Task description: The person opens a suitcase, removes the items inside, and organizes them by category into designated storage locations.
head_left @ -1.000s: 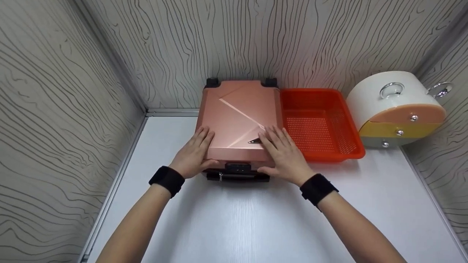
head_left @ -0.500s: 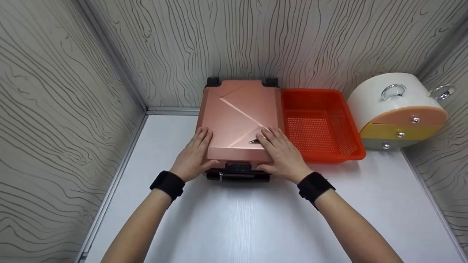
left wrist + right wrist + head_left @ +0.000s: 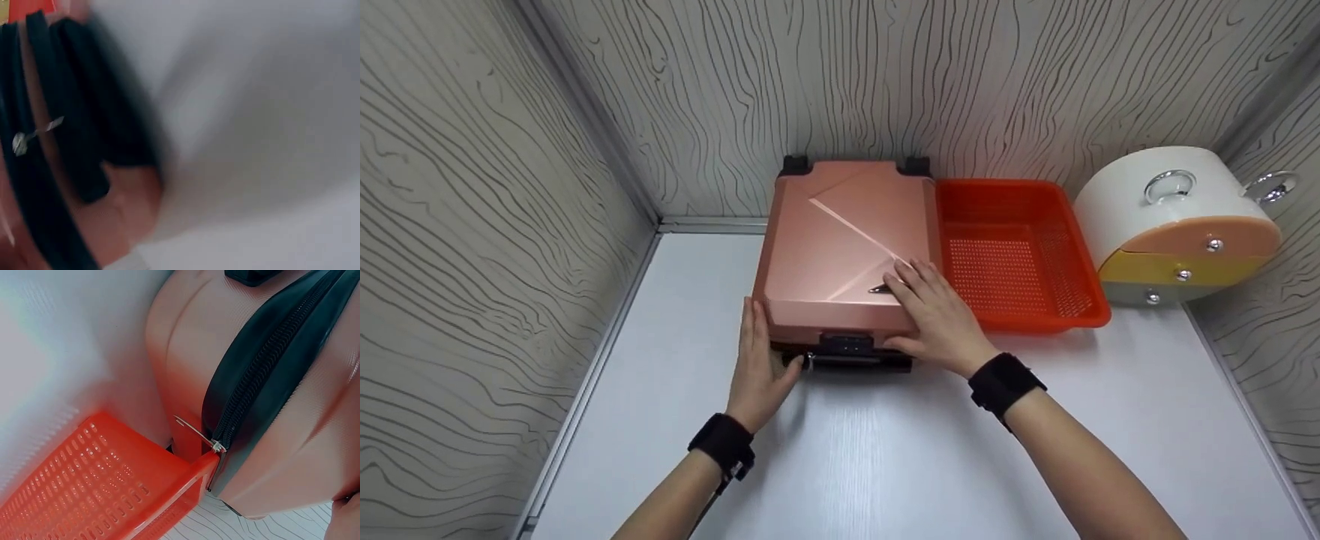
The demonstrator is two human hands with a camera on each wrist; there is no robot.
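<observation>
A rose-pink hard-shell suitcase (image 3: 847, 232) lies flat against the back wall, its lid on top and its black handle (image 3: 859, 364) facing the person. My left hand (image 3: 757, 375) is at the front left corner, fingers straight along the side, thumb near a small metal zipper pull (image 3: 20, 144). My right hand (image 3: 945, 319) rests flat on the lid's front right corner, partly covering a metal badge (image 3: 880, 289). In the right wrist view the black zipper (image 3: 264, 360) runs round the suitcase side, with another zipper pull (image 3: 216, 447) on it. The left wrist view is blurred.
An orange-red perforated basket (image 3: 1091, 311) stands against the suitcase's right side. To its right is a white rounded drawer box (image 3: 1147, 172) with coloured drawers and metal handles. Patterned walls (image 3: 870, 75) enclose the white table (image 3: 855, 465) at the back and sides.
My left hand has slid off the lid's left edge, down and toward the person, to the front left corner. My right hand has stayed almost still on the lid.
</observation>
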